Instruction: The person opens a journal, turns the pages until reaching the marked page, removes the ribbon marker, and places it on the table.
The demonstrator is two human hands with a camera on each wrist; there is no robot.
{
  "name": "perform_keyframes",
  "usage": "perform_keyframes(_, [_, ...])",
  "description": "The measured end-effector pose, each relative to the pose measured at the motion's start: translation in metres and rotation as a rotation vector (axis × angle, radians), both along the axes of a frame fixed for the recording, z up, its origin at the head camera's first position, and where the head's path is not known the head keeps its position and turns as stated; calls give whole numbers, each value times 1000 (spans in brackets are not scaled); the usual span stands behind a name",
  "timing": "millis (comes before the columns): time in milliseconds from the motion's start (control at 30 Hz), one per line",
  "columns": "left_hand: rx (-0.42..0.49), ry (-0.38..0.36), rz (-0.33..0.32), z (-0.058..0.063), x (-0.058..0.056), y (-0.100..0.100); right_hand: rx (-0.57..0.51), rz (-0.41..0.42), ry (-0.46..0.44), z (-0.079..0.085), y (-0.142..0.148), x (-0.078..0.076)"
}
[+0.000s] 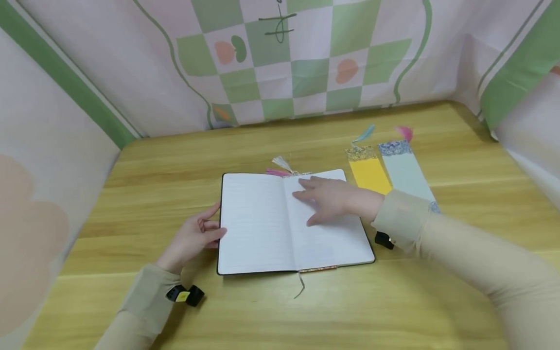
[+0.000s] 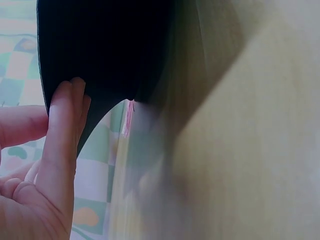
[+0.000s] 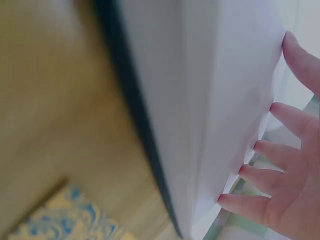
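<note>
Looking from the head, we find the open notebook (image 1: 255, 228) on the counter (image 1: 372, 311); our left hand (image 1: 189, 237) pinches its left edge, probably to steady it, and our right hand (image 1: 330, 197) lies spread on the right page (image 1: 334, 245), perhaps to flatten it. At the left wrist, fingers and thumb grip the black cover (image 2: 107, 42), raised off the counter. At the right wrist, extended fingers touch the page, gripping nothing; a blue-patterned strip (image 3: 65, 217) lies nearby.
</note>
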State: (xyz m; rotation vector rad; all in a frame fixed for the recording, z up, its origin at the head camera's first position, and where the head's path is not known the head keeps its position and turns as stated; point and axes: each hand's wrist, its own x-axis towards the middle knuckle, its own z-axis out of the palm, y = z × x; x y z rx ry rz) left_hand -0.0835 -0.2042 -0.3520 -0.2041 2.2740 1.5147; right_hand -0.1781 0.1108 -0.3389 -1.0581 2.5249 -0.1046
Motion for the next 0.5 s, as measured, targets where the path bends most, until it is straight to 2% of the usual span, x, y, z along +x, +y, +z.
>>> perform_keyframes(200, [8,7,1,2,-1,1,14,-11,38,-1,6,-17])
perform_keyframes(333, [10,7,4,3,0,1,17,-47,32,-1,9,-26])
perform_keyframes(500, [26,8,0,1,1,0,54,-108,98,-2,12,-37])
